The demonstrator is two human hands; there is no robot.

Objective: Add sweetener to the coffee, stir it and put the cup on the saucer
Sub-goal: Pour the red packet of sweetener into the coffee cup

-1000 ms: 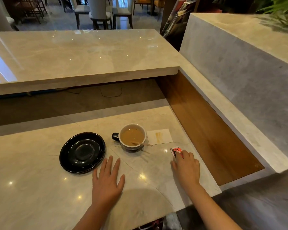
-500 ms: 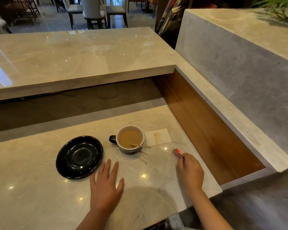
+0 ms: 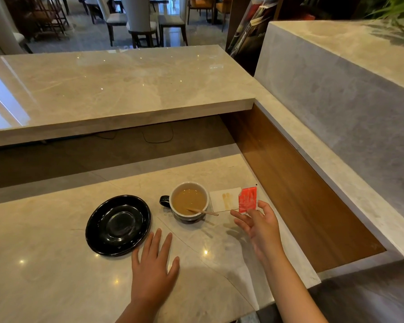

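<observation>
Pinched in the right hand, a red sweetener packet hangs beside the coffee cup; the left hand lies flat, fingers spread.

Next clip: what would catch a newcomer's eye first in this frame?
The red sweetener packet, pinched upright in the right hand just right of the coffee cup, stands out most. The cup holds milky coffee with a wooden stirrer leaning in it. Left of it sits an empty glossy black saucer, the left hand flat on the counter nearby.

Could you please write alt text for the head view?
A right hand lifts a red sweetener packet beside a cup of coffee holding a wooden stirrer; the left hand lies flat by an empty black saucer.
</observation>
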